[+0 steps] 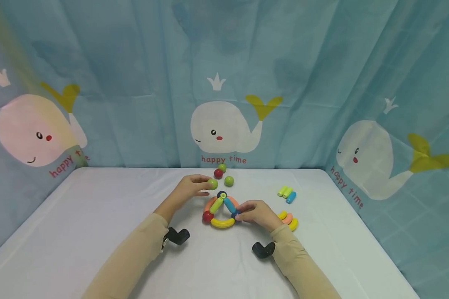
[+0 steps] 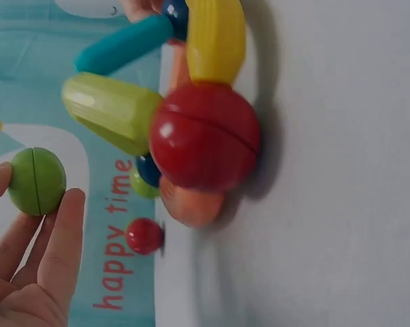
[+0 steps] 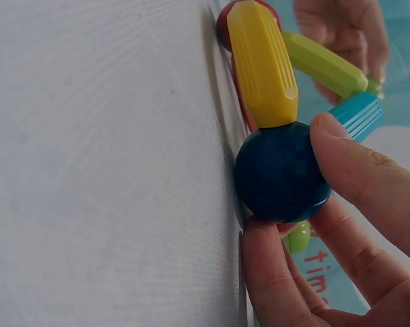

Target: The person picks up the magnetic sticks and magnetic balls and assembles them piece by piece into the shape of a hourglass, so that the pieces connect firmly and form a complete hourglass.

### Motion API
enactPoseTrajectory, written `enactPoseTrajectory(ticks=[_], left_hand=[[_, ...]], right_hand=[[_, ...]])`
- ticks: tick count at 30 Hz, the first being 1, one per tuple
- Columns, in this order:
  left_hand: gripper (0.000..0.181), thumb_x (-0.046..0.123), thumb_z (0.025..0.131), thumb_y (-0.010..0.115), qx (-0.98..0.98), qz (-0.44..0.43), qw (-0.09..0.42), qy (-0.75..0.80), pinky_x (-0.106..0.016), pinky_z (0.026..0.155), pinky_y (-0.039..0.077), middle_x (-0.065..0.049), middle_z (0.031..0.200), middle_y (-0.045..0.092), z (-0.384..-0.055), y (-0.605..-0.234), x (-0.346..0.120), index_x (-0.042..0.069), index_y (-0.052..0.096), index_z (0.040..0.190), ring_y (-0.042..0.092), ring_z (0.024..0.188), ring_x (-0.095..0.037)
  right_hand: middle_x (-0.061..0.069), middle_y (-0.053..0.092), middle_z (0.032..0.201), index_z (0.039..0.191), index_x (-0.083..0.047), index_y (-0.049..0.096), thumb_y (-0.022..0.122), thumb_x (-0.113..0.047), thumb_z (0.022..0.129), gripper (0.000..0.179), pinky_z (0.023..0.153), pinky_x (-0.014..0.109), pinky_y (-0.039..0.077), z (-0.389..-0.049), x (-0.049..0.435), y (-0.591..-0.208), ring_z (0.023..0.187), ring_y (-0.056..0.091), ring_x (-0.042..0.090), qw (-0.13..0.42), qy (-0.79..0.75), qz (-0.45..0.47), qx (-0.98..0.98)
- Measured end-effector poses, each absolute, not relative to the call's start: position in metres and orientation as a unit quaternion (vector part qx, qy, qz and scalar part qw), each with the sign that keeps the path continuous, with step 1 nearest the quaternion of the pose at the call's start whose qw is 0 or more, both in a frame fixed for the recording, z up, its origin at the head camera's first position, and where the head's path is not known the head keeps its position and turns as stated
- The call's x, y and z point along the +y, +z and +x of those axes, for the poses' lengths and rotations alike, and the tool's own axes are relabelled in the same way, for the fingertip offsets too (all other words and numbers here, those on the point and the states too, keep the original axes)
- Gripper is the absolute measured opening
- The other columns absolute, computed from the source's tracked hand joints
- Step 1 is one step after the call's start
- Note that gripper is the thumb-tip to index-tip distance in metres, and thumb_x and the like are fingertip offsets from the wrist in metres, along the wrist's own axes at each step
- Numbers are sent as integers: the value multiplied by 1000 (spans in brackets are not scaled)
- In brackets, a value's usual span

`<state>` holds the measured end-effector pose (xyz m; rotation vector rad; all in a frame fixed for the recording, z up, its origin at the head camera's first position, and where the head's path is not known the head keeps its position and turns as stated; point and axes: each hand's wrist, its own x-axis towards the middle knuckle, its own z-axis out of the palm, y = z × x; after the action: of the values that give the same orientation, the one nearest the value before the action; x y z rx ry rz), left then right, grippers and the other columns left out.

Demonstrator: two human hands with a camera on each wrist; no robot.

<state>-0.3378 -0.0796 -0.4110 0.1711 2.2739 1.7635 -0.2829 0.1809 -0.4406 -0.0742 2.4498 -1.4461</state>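
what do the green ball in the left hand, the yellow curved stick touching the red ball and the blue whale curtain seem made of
Green round ball: likely plastic, smooth, with a fine seam line. Yellow curved ribbed stick: probably hard plastic, slightly shiny, with regular grooves. Blue whale-print curtain: seemingly thin matte cloth, given its soft folds and creases, though the fibre can't be told.
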Motion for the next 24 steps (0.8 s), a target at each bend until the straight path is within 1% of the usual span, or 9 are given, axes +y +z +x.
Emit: enactPoseTrajectory(ticks=[2, 5, 7, 10, 15, 19, 24], left_hand=[[42, 33, 92, 70, 777, 57, 128, 614, -48, 105, 49, -11, 131, 66, -333, -408, -78, 9, 65, 127, 64, 121, -31], [42, 36, 91, 70, 781, 59, 119, 611, -53, 111, 42, -9, 126, 69, -327, -405, -76, 10, 67, 124, 67, 116, -29], [41, 38, 91, 71, 789, 63, 110, 601, -54, 112, 41, -7, 122, 71, -323, -403, -74, 12, 68, 122, 70, 112, -28], [40, 39, 90, 72, 800, 69, 97, 588, -52, 110, 44, -6, 118, 72, -317, -402, -69, 13, 69, 120, 72, 106, -26], [38, 41, 88, 74, 817, 68, 78, 567, -46, 102, 52, -3, 113, 72, -309, -400, -61, 16, 71, 117, 72, 98, -20], [36, 41, 87, 75, 828, 72, 69, 552, -43, 99, 54, 0, 111, 73, -305, -397, -55, 18, 72, 114, 68, 100, -17], [34, 40, 86, 76, 840, 66, 60, 535, -43, 100, 53, 1, 111, 73, -303, -396, -50, 19, 73, 112, 64, 108, -19]], right_hand=[[2, 72, 102, 109, -12, 74, 84, -25, 79, 35, 80, 29, 56, -283, 182, -439, 86, 64, 14, 145, -501, -27, 853], [2, 72, 102, 109, -12, 74, 84, -25, 79, 35, 78, 27, 55, -282, 182, -438, 86, 63, 14, 144, -498, -31, 854], [3, 72, 102, 110, -12, 74, 84, -24, 79, 35, 77, 27, 54, -282, 182, -438, 86, 63, 14, 144, -498, -33, 854], [2, 72, 101, 109, -12, 74, 84, -25, 79, 35, 77, 26, 54, -283, 182, -439, 85, 63, 14, 145, -497, -30, 855], [1, 73, 99, 109, -12, 74, 84, -26, 79, 35, 75, 26, 53, -283, 181, -440, 84, 63, 14, 144, -496, -31, 856], [1, 73, 99, 109, -12, 74, 85, -26, 79, 36, 75, 26, 54, -283, 181, -439, 84, 64, 13, 145, -500, -30, 854], [1, 74, 99, 110, -12, 74, 85, -26, 78, 36, 77, 26, 55, -284, 182, -440, 85, 66, 13, 148, -501, -27, 853]])
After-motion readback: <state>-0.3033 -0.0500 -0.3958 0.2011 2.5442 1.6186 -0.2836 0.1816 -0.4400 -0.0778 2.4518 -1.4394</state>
